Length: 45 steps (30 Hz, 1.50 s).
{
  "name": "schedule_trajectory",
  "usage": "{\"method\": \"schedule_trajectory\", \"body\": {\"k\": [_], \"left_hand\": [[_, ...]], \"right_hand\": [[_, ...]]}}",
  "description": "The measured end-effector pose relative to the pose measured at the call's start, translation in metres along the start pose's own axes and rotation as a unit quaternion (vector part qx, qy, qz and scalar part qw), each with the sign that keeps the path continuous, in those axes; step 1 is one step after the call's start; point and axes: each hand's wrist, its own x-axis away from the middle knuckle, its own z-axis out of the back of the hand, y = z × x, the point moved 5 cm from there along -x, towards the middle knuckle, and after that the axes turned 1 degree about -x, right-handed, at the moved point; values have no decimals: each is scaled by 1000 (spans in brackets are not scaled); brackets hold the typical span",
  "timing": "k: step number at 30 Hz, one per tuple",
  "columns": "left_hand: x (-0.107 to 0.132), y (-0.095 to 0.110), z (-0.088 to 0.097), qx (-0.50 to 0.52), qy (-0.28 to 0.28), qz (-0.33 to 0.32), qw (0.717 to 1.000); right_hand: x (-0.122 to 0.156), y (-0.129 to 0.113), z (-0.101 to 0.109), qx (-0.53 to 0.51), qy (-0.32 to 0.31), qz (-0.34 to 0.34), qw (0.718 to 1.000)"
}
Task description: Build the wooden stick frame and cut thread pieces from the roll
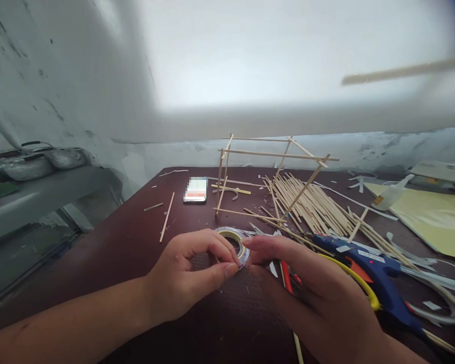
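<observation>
A roll of clear tape (233, 232) with a yellowish core sits tilted between my two hands at the middle of the view. My left hand (191, 275) pinches its lower left edge, thumb and bent fingers together. The thumb and forefinger of my right hand (311, 283) close around the roll's right edge. Whether a loose end of tape is between the fingertips is too small to tell. Just beyond stands a box-shaped frame of thin wooden sticks (276, 154), open on its sides. Partly behind my right hand lies a red-handled tool (287, 277).
Many loose wooden sticks (307, 202) lie behind the frame to the right. A blue glue gun (379, 283) with a yellow part is right of my hand. A lit phone (195, 190), single stick (167, 217), glue bottle (392, 193) and yellow sheet (432, 217) surround them on the dark table.
</observation>
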Motion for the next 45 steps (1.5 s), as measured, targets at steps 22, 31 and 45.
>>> {"method": "schedule_trajectory", "body": {"k": [22,31,45], "left_hand": [[4,-9,-3,7,-38,30,999],[4,-1,0,-60,8,19,998],[5,0,1,-101,14,47,994]], "right_hand": [[-2,7,-11,-106,-64,-71,990],[-2,2,-2,-48,-12,-51,997],[2,-5,5,-4,23,-9,1000]]}}
